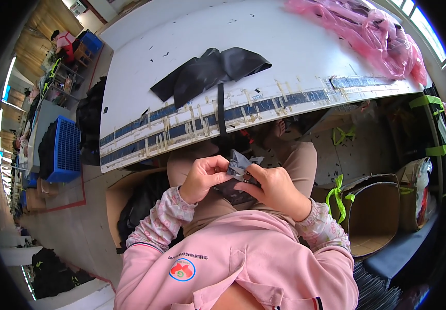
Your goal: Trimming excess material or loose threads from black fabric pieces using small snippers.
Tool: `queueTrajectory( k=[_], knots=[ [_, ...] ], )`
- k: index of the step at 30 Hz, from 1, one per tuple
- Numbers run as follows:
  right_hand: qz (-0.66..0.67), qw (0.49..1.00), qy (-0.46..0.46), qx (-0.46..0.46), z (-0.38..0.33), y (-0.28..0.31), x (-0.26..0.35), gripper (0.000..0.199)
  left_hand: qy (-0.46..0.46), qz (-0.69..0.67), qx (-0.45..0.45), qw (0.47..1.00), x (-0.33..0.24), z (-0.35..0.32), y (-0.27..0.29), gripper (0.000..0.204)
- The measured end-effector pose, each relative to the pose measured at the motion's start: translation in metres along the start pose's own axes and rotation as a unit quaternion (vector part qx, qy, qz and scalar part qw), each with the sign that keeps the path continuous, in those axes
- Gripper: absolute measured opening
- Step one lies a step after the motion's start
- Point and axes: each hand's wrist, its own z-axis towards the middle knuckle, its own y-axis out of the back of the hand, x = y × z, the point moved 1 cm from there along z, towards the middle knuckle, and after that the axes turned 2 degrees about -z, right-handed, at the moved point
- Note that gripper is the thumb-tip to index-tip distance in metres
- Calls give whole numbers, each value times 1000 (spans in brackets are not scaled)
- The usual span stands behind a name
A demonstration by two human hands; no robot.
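Observation:
Above my lap, both hands hold a small, crumpled grey sheet-like piece [237,162], dark on its lower part; I cannot make out its material. My left hand [205,178] pinches its left edge between thumb and fingers. From the other side, my right hand [277,190] grips it with thumb and forefinger, just apart from the left. Beyond them on the white table lie several flat black pieces of fabric [202,77], overlapping in a fan. A narrow black strip [221,109] runs from the pile over the table's near edge.
The white table [145,36] has worn tape along its near edge and black scraps. Pink plastic sheeting [373,39] lies at its far right. Cardboard boxes [373,214] stand either side of my legs. Farther left are a blue crate [67,150] and another person [65,44].

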Motion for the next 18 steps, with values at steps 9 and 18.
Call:
queueTrajectory(
  k=[9, 18],
  knots=[
    [59, 995, -48, 69, -3, 3, -8, 36, 2, 6, 8, 1000, 4, -3, -1, 11],
    [-49, 998, 33, -13, -2, -1, -3, 32, 1, 28, -14, 1000, 3, -4, -6, 12]
  ],
)
